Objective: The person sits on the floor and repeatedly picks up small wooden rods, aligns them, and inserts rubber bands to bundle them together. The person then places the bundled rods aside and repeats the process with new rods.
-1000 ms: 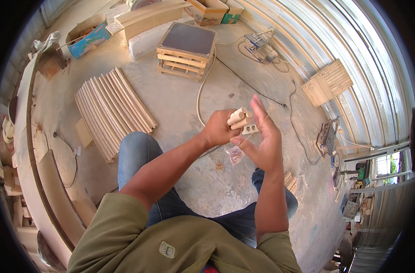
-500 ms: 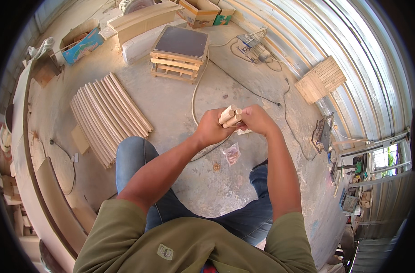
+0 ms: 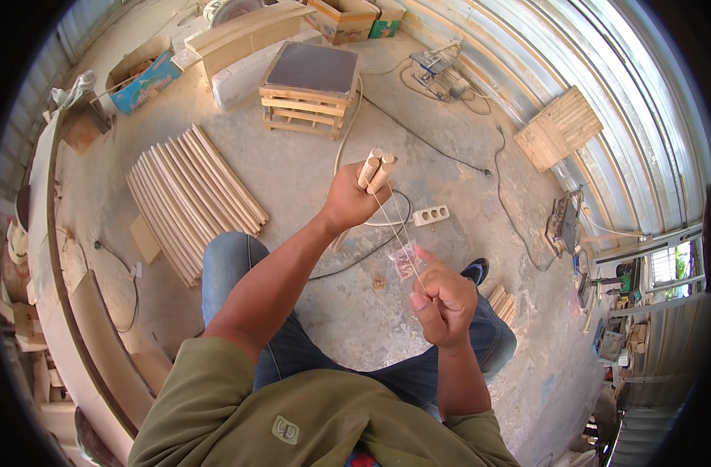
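In my left hand (image 3: 349, 206) is a small bundle of pale round wooden dowels (image 3: 375, 171), held with their cut ends facing up. A thin rubber band (image 3: 384, 213) loops at the bundle and stretches in two strands toward me. Its near end is caught at the bent fingers of my right hand (image 3: 449, 305), which is nearer my right thigh. Below the strands a clear plastic bag (image 3: 404, 263) with small reddish contents lies on the floor. The lower part of the bundle is mostly hidden by my left hand.
Long wooden rods (image 3: 192, 198) lie side by side at left. A white power strip (image 3: 431, 215) and cables are on the floor ahead. A dark-topped slatted wooden stand (image 3: 309, 78) is farther off. More short dowels (image 3: 502, 303) lie by my right knee.
My right hand has left the dowels and come down toward me, drawing the rubber band out long. The left hand with the bundle has shifted slightly up and left.
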Demonstrator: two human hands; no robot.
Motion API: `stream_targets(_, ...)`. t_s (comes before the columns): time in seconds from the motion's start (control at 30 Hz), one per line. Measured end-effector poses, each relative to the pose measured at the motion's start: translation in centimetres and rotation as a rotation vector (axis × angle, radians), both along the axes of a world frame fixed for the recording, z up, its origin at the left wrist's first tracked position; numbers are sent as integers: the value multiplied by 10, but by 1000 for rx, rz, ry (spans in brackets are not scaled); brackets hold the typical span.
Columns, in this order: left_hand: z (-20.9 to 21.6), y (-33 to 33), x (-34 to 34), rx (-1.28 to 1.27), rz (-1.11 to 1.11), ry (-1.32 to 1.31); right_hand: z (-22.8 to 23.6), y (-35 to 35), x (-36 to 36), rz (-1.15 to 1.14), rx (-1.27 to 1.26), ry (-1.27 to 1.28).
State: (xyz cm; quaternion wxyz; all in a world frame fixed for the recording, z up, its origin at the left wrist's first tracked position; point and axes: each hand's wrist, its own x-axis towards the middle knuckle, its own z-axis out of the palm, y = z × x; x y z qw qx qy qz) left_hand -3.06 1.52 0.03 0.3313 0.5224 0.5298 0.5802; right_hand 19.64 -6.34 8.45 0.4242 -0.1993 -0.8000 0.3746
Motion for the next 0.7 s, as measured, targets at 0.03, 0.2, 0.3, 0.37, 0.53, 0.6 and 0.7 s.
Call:
stream_targets(0.03,0,-1,0,-34,-6,30,-11,-13,2,-20,-179,121)
stream_targets(0.2,-1,-3,10,14,-67,39,-40,-11,6,244,-867,1104)
stream_targets(0.3,-1,-4,22,19,-83,49,-37,23,2,143,-1092,1293)
stream_targets(0.37,-1,-8,30,35,-85,36,-40,52,-15,-193,-1089,1213)
stream_targets(0.53,-2,-15,46,53,-82,90,-55,83,-45,-331,-689,812)
stream_targets(0.6,-4,-12,41,42,-31,38,-53,76,-48,-230,-617,795)
stream_targets(0.7,-10,-7,32,29,-58,23,-34,57,-55,-294,-299,393)
